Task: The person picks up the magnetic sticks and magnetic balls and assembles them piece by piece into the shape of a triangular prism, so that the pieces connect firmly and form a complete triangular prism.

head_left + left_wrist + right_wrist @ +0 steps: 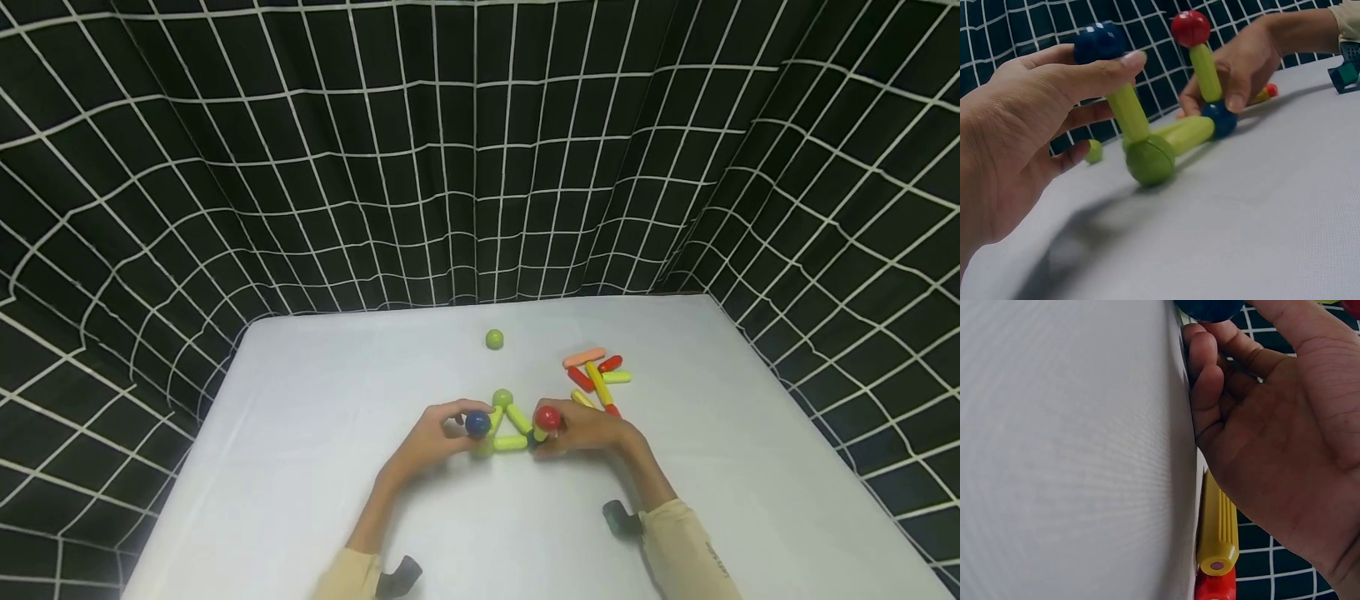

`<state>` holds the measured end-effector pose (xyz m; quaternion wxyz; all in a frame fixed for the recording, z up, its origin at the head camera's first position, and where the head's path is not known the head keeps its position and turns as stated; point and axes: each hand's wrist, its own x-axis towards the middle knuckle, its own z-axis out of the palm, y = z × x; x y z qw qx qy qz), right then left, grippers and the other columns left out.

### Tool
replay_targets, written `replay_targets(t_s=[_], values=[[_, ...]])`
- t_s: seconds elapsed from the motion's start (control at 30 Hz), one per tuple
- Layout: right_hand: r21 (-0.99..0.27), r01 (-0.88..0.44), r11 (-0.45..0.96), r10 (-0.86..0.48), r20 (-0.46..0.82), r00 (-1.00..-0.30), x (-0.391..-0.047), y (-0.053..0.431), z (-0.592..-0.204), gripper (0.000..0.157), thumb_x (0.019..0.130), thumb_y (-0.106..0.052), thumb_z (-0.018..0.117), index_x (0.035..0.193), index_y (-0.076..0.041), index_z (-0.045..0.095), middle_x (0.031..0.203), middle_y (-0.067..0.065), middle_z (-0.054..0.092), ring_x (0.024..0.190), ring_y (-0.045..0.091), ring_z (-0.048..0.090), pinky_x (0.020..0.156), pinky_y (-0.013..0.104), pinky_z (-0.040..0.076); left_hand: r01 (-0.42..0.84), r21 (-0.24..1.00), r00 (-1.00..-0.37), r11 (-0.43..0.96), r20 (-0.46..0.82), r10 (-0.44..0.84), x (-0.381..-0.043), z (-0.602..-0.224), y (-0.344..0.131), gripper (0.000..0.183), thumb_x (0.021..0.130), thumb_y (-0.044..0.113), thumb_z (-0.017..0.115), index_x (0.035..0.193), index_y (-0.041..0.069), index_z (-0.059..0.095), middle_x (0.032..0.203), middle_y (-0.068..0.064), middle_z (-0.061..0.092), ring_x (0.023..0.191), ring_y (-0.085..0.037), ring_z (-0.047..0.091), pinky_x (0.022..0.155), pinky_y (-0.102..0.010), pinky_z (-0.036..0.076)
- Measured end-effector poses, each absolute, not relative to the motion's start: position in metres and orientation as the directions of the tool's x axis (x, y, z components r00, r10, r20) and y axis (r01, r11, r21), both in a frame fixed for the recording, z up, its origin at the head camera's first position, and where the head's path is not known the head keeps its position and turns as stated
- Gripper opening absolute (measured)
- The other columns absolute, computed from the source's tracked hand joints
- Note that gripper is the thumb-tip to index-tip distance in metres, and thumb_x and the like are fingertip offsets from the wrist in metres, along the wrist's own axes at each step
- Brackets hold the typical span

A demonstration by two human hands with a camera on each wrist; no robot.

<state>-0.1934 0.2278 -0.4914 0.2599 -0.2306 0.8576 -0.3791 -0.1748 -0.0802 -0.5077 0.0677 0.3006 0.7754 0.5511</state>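
Note:
A flat triangle of yellow-green rods [511, 443] lies on the table, joined at the corners by balls. My left hand [426, 437] pinches a blue ball [1099, 42] between thumb and fingers. That ball tops a slightly tilted rod [1127, 112] rising from the green corner ball [1150, 161]. Across from it, my right hand [588, 429] grips the blue corner ball [1219, 120] low at the table. A second upright rod [1206, 74] stands on this ball, capped by a red ball [547, 417]. Another green ball [502, 398] forms the far corner.
Loose rods lie beyond my right hand: an orange one [583, 357], a yellow one [598, 383], a yellow-green one [617, 377] and several red ones. A single green ball [494, 339] sits farther back on the white table [315, 367]. Dark grid-patterned curtains [420, 167] surround the table.

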Motion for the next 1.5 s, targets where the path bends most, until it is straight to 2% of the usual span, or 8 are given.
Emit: replay_targets(t_s=[0.13,0.33,0.57,0.7,0.87,0.97,1.3,1.5], values=[[-0.747,-0.217,0.629,-0.598,-0.285,-0.749,-0.194,0.225,-0.489,0.031,0.086,-0.027,0.084,0.107,-0.020,0.062,0.093,-0.004,0.064,0.097,0.017,0.059,0.085,0.032,0.051,0.379,0.910,-0.795,0.169,0.226,0.562,-0.178,-0.517,-0.079,0.041,0.089,0.008,0.080,0.128,0.017,0.072,0.131,-0.002,0.074,0.128,-0.017,0.065,0.113,-0.047,0.046],[-0.699,-0.223,0.679,-0.593,-0.343,-0.728,-0.195,0.239,-0.450,0.040,0.088,-0.024,0.082,0.120,-0.016,0.060,0.102,0.003,0.065,0.096,0.021,0.058,0.082,0.034,0.052,0.429,0.885,-0.737,0.182,0.226,0.637,-0.185,-0.535,-0.079,0.040,0.085,0.014,0.085,0.122,0.022,0.072,0.120,0.003,0.074,0.118,-0.008,0.066,0.114,-0.033,0.048],[-0.609,-0.208,0.766,-0.349,-0.122,-0.929,-0.212,0.284,-0.429,0.023,0.101,-0.012,0.065,0.121,-0.002,0.060,0.102,0.014,0.067,0.090,0.024,0.061,0.080,0.036,0.058,0.470,0.849,-0.732,0.242,0.222,0.643,-0.202,-0.547,-0.073,0.024,0.083,0.025,0.088,0.104,0.027,0.075,0.112,0.011,0.070,0.112,-0.008,0.065,0.108,-0.032,0.051],[-0.535,-0.114,0.837,-0.227,-0.150,-0.962,-0.210,0.295,-0.431,0.017,0.100,-0.010,0.065,0.114,-0.001,0.061,0.097,0.014,0.066,0.089,0.024,0.059,0.078,0.037,0.057,0.445,0.862,-0.751,0.244,0.211,0.625,-0.204,-0.548,-0.072,0.022,0.083,0.025,0.088,0.101,0.026,0.074,0.110,0.009,0.071,0.108,-0.008,0.066,0.102,-0.030,0.053],[-0.386,0.117,0.915,-0.082,-0.461,-0.884,-0.203,0.298,-0.439,0.019,0.093,-0.021,0.074,0.100,-0.006,0.064,0.080,0.006,0.056,0.076,0.020,0.052,0.068,0.032,0.043,0.439,0.863,-0.754,0.250,0.204,0.624,-0.203,-0.549,-0.071,0.021,0.084,0.028,0.087,0.101,0.027,0.075,0.109,0.009,0.071,0.105,-0.007,0.065,0.100,-0.028,0.053],[-0.307,0.159,0.938,-0.041,-0.556,-0.830,-0.201,0.298,-0.446,0.016,0.089,-0.021,0.075,0.094,-0.009,0.065,0.073,0.002,0.052,0.069,0.017,0.048,0.066,0.031,0.038,0.433,0.864,-0.761,0.255,0.199,0.618,-0.203,-0.549,-0.071,0.023,0.084,0.030,0.087,0.102,0.029,0.074,0.108,0.010,0.070,0.103,-0.007,0.065,0.099,-0.028,0.053],[-0.315,0.162,0.935,-0.035,-0.538,-0.842,-0.199,0.301,-0.446,0.016,0.090,-0.010,0.065,0.103,-0.010,0.056,0.085,0.007,0.052,0.081,0.022,0.050,0.070,0.035,0.039,0.448,0.861,-0.761,0.243,0.224,0.609,-0.201,-0.552,-0.072,0.025,0.083,0.029,0.088,0.104,0.026,0.073,0.107,0.008,0.070,0.101,-0.006,0.066,0.095,-0.028,0.055],[-0.296,0.155,0.943,-0.027,-0.531,-0.847,-0.196,0.302,-0.435,0.032,0.095,-0.016,0.063,0.125,-0.006,0.058,0.097,0.010,0.064,0.089,0.025,0.056,0.076,0.040,0.048,0.450,0.862,-0.761,0.234,0.232,0.606,-0.201,-0.551,-0.071,0.026,0.083,0.027,0.088,0.104,0.025,0.073,0.107,0.007,0.070,0.100,-0.007,0.066,0.095,-0.028,0.056]])
